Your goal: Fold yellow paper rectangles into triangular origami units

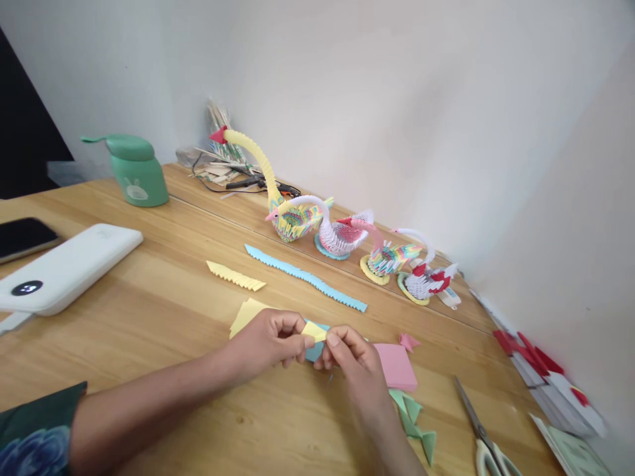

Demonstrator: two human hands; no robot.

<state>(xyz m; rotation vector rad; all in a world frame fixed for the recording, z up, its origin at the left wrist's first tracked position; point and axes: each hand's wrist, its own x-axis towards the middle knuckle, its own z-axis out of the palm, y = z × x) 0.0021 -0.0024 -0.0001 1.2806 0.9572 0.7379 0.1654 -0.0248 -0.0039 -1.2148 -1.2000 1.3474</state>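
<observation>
Between my two hands is a small piece of yellow paper (314,331), which looks folded. My left hand (278,337) pinches its left end, and my right hand (354,354) pinches its right end. Blue paper (312,354) shows beneath and behind the fingers, partly hidden. A stack of yellow paper (245,316) lies just behind my left hand. Pink square paper (397,365) sits to the right of my right hand, with a small pink folded piece (409,342) beside it. Folded green pieces (411,416) lie near my right wrist.
A yellow pleated strip (235,276) and a long blue strip (305,277) lie farther back. Several paper swans (342,235) stand along the wall. Scissors (479,426) rest at the right. A white power bank (74,264), a phone (24,238) and a green bottle (137,172) are at left.
</observation>
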